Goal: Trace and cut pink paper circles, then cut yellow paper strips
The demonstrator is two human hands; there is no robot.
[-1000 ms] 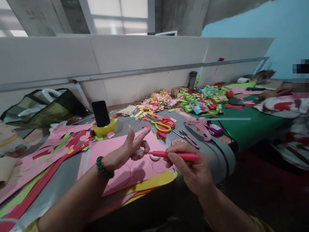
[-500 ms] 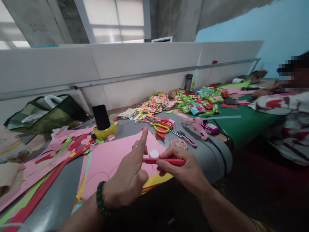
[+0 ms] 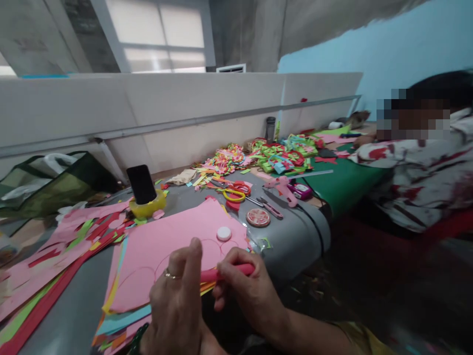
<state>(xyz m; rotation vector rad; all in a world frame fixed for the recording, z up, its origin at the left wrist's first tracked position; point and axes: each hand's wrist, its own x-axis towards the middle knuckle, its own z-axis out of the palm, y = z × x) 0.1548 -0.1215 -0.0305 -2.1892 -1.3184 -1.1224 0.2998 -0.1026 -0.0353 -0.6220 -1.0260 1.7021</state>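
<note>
Head view: right hand (image 3: 251, 293) pinches red pen (image 3: 246, 269) between thumb and fingers, by near edge of pink sheet (image 3: 166, 236). Left hand (image 3: 175, 298) partly curled at pen's other end; cannot tell whether gripping. White disc (image 3: 223, 233) lies on sheet.

Dim indoor scene. Brightest area: window (image 3: 158, 37) at top, panes pale, near washed out. Soft sheen on gray tabletop (image 3: 86, 291) at lower left. Floor (image 3: 354, 296) at lower right in deep shadow, detail lost. Left hand (image 3: 177, 301) and right hand (image 3: 251, 286) slightly soft. Wide-angle stretching toward edges. Co-worker's head (image 3: 439, 93) partly pixelated.
</note>
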